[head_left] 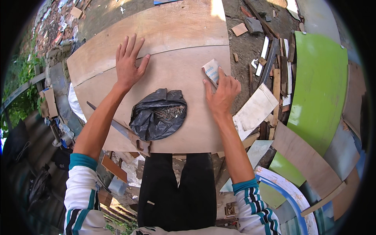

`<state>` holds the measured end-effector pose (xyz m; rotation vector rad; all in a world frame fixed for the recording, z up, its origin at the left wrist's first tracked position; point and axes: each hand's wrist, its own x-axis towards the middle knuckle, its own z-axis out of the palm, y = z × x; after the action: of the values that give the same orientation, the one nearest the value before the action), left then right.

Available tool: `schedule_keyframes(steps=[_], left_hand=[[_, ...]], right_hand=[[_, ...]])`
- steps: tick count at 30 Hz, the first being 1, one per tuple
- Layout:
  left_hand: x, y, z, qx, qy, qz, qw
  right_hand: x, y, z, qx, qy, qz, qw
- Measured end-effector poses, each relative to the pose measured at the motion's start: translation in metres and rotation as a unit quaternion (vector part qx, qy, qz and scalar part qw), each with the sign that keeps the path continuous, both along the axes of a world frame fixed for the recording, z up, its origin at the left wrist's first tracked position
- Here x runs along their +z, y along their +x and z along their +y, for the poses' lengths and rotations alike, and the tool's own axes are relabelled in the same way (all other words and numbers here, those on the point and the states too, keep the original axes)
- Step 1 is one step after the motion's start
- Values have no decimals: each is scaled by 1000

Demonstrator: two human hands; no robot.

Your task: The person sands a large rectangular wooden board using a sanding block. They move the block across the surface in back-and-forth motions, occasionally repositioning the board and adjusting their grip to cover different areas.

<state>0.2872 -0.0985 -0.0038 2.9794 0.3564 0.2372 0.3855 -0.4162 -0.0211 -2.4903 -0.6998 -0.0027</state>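
Note:
A light-brown plywood sheet (184,64) lies flat in front of me, and a curved seam parts it from a paler sheet (180,27) beyond. My left hand (130,64) rests palm down across that seam, fingers spread, holding nothing. At the right side of the sheet, my right hand (223,93) grips a folded piece of sandpaper (212,70) with a whitish printed back. Its underside is hidden. Between my forearms sits a crumpled black plastic bag (147,115), its mouth open on a heap of nails (170,112). A handsaw (140,144) lies partly under the bag.
Wood strips (276,82) and a dirty white board (256,107) lie on the ground to the right. Farther right are a large green panel (319,86) and a curved brown board (303,158). Rubble (58,29) covers the far left. My black-trousered legs (176,188) meet the sheet's near edge.

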Motion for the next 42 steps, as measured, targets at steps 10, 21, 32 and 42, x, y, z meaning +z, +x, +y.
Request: schedule_keyframes(steps=[10,21,32,42], left_hand=[[-29,-29,-2,144,-41,-1,989],[-31,-28,-1,155,-61,16,986],[-29,-26,-1,150,-69,16,986],[-30,-27,-1,142,-65,22,987]], right_hand=[[-10,31,71,-35,18,-52,998],[-22,37,90,-56,-52,-64,995],[-22,55,52,-245,-53,59,966],[-17,-22,139,-116,-39,9,992]])
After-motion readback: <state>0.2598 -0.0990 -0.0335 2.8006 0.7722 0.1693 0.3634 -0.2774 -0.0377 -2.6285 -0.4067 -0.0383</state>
